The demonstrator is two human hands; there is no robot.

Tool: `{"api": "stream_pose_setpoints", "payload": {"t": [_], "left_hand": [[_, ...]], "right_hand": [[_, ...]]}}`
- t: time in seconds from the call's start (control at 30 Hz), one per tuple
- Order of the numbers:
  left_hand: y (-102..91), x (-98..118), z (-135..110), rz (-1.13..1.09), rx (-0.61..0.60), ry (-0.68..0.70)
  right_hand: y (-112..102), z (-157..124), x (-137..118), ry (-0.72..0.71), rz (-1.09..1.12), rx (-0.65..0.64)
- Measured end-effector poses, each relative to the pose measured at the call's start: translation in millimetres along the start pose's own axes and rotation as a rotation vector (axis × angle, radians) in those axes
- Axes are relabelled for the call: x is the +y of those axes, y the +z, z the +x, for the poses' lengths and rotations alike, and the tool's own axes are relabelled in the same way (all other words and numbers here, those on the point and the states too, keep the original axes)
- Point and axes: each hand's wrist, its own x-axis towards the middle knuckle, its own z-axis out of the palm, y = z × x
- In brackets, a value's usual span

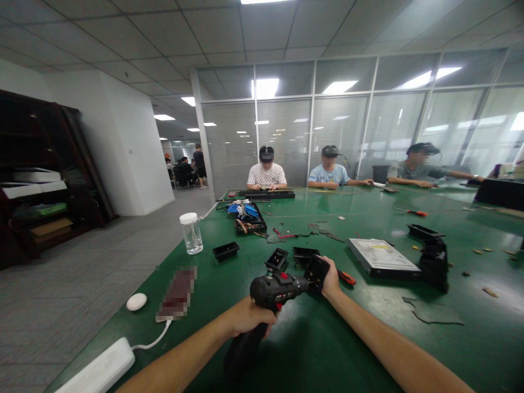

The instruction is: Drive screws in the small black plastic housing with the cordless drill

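Note:
My left hand (251,316) is wrapped round the grip of a black cordless drill (272,289) with red details. The drill points right, and its tip meets a small black plastic box (316,273). Gripping that box by its right side is my right hand (331,278), which tilts it toward the drill. What the bit touches inside the box is too small to make out. Just beyond lie similar black boxes, one (277,260) near the drill and another (305,254) behind the held one. An orange-handled tool (347,278) rests beside my right hand.
A lidded clear jar (192,234), a cabled phone (177,295) and a white power strip (102,368) are on the left. A silver disc drive (382,256) lies right. Blue cables (244,210) fill a tray farther back. Three people sit across the green table (311,349).

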Motion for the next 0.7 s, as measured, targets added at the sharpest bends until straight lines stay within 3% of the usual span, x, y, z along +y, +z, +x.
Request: {"api": "stream_pose_setpoints", "payload": {"t": [0.7], "left_hand": [[-1.6,-6.1,1.8,0.020,0.006,-0.009]], "right_hand": [[-2.3,1.9,0.9,-0.011,-0.003,-0.004]]}}
